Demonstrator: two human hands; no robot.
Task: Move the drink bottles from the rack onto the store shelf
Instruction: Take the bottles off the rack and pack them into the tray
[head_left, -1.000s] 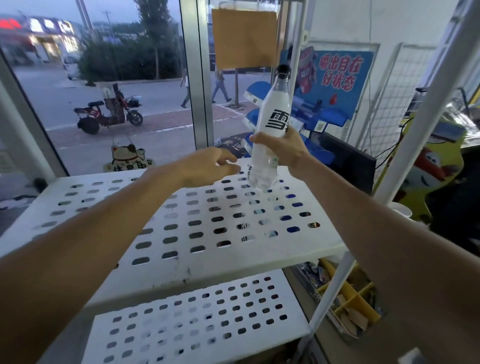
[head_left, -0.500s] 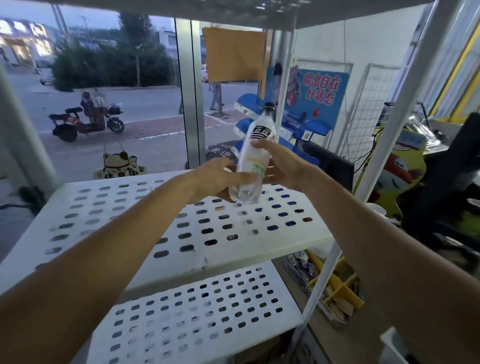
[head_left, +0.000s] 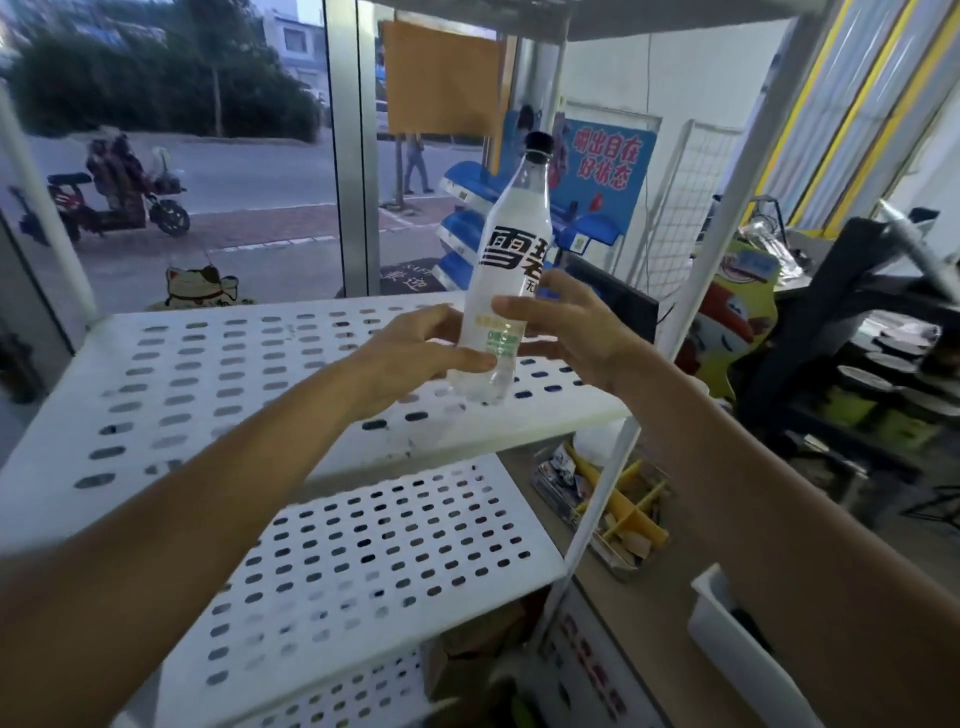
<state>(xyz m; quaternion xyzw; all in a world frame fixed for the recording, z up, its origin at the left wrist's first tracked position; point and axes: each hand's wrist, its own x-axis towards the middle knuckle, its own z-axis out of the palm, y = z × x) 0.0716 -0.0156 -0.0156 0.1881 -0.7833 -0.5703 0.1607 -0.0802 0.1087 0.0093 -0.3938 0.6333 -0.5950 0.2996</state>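
One bottle (head_left: 511, 291) only, clear plastic with a black cap (head_left: 539, 141), held just above centre frame and leaning a touch toward 1 o'clock. Big black characters 雪碧 across the white label, the second wrapping out of sight round the curve; small green print lower down, too blurred to read. Two hands on it: left hand (head_left: 410, 353) in from 9 o'clock, thumb laid across the front of the lower body, fingers curled round the back; right hand (head_left: 566, 332) in from 3 o'clock, thumb pressed on the label, fingers wrapped behind. Hanging over the right front part of the upper shelf (head_left: 234, 364), base seemingly clear of the deck, though hard to call from this angle. Two white slotted shelves plainly in shot, the lower shelf (head_left: 374, 561) down at 6 o'clock. Up at 1 o'clock, one blue poster (head_left: 605, 166), white writing 喝出自在 好状态. At 12 o'clock, one orange sheet (head_left: 441, 78). Out at 10 o'clock, one lucky-cat figure (head_left: 200, 286) and, farther off, one parked scooter (head_left: 109, 202). Down at 4 o'clock, one tray (head_left: 618, 509) with yellow dividers.
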